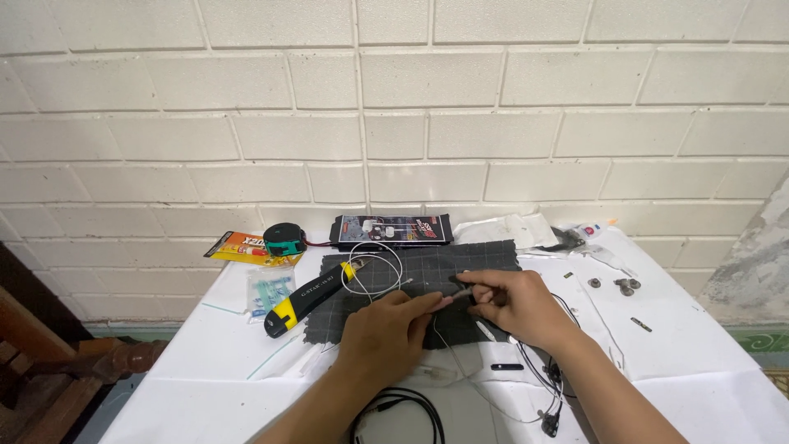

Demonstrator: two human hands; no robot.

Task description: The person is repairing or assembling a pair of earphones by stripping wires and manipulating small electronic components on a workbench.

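a thin white wire (460,293), judged light, limp and fragile, is pinched between the closed fingers of the left hand (386,329) and right hand (514,304) over the dark cloth (362,316).

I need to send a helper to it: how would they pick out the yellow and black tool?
On the white table lies a dark checked cloth. The yellow and black tool rests slanted across its left edge, left of both hands; it is the only long, yellow-handled thing there.
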